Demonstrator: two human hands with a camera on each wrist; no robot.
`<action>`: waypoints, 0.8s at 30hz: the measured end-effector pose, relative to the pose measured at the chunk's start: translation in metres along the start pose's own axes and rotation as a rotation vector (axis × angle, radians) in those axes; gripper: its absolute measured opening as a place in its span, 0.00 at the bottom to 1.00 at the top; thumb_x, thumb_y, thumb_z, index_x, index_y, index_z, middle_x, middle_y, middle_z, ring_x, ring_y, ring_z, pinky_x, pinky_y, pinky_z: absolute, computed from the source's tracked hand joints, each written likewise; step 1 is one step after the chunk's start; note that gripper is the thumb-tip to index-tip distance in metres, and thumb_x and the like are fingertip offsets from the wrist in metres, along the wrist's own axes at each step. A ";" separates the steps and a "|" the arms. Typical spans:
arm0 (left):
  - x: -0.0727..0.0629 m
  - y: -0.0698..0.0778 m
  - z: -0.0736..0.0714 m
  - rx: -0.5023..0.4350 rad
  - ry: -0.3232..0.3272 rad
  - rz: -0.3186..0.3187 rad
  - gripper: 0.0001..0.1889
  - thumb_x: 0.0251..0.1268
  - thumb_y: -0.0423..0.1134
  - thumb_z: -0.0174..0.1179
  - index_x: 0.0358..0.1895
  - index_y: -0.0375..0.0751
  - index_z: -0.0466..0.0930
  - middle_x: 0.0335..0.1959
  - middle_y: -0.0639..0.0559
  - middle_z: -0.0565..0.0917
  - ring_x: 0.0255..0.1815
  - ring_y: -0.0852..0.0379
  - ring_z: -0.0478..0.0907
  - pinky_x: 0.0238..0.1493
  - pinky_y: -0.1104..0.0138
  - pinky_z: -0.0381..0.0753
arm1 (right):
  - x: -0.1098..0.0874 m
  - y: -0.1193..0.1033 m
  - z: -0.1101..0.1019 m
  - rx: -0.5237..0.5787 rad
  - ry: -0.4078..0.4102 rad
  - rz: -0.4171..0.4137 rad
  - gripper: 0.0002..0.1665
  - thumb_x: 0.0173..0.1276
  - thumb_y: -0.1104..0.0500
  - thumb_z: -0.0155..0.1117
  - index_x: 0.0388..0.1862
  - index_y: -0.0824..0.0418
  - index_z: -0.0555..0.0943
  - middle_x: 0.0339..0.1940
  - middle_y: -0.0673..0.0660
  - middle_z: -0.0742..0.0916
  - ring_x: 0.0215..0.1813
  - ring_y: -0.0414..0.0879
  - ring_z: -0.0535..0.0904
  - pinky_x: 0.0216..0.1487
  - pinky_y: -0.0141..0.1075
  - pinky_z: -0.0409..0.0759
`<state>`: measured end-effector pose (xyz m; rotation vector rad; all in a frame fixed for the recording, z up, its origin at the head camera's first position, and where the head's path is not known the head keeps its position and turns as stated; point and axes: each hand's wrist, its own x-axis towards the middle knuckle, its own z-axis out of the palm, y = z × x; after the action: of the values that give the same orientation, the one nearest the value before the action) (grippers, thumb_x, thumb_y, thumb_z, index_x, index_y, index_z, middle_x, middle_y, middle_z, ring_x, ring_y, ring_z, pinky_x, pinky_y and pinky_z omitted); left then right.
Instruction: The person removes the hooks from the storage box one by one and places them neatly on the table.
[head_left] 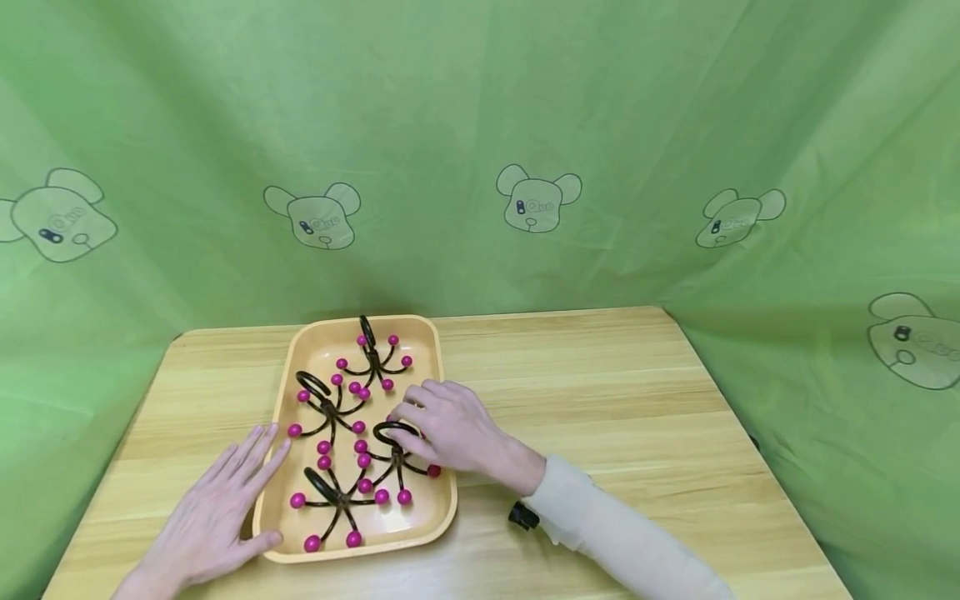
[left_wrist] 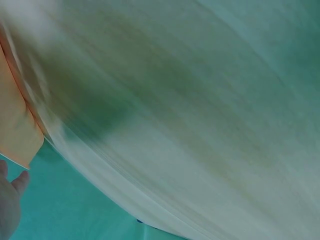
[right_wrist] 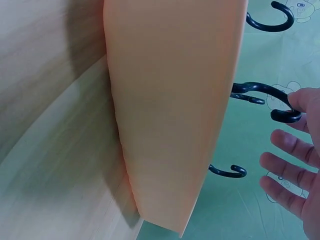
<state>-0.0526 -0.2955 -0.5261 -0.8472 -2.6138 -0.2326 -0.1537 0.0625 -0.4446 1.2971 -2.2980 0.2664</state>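
In the head view, an orange-tan tray (head_left: 442, 523) holds several black multi-arm hooks with pink ball tips. My right hand (head_left: 453, 427) reaches over the tray's right side and pinches the curled top of the front-right hook (head_left: 397, 456) between thumb and index finger. The right wrist view shows that curl (right_wrist: 261, 88) at the thumb, with the other fingers spread apart below it. My left hand (head_left: 210, 510) lies by the tray's left rim, its straight fingertips and thumb right at the edge. Only part of it shows in the left wrist view.
Three other hooks lie in the tray: one at the back (head_left: 374, 358), one at the middle left (head_left: 330, 410) and one at the front (head_left: 342, 500). The wooden table (head_left: 600, 392) extends to the right. A green curtain (head_left: 465, 100) surrounds its back and sides.
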 end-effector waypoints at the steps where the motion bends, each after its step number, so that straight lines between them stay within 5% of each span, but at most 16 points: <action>1: 0.000 0.000 0.000 -0.001 0.000 0.000 0.59 0.66 0.85 0.36 0.82 0.36 0.62 0.84 0.33 0.61 0.91 0.48 0.43 0.90 0.66 0.28 | 0.000 0.001 0.000 0.002 -0.006 -0.004 0.11 0.72 0.43 0.69 0.41 0.48 0.88 0.36 0.44 0.89 0.36 0.38 0.81 0.37 0.29 0.81; 24: 0.000 0.000 -0.001 -0.015 -0.007 -0.004 0.59 0.66 0.85 0.37 0.81 0.36 0.62 0.85 0.33 0.60 0.92 0.50 0.39 0.90 0.67 0.27 | 0.014 0.007 -0.011 -0.015 0.014 -0.049 0.13 0.73 0.42 0.69 0.41 0.49 0.85 0.35 0.44 0.88 0.35 0.38 0.81 0.36 0.28 0.79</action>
<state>-0.0520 -0.2955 -0.5253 -0.8497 -2.6231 -0.2514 -0.1624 0.0603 -0.4271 1.3382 -2.2495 0.2404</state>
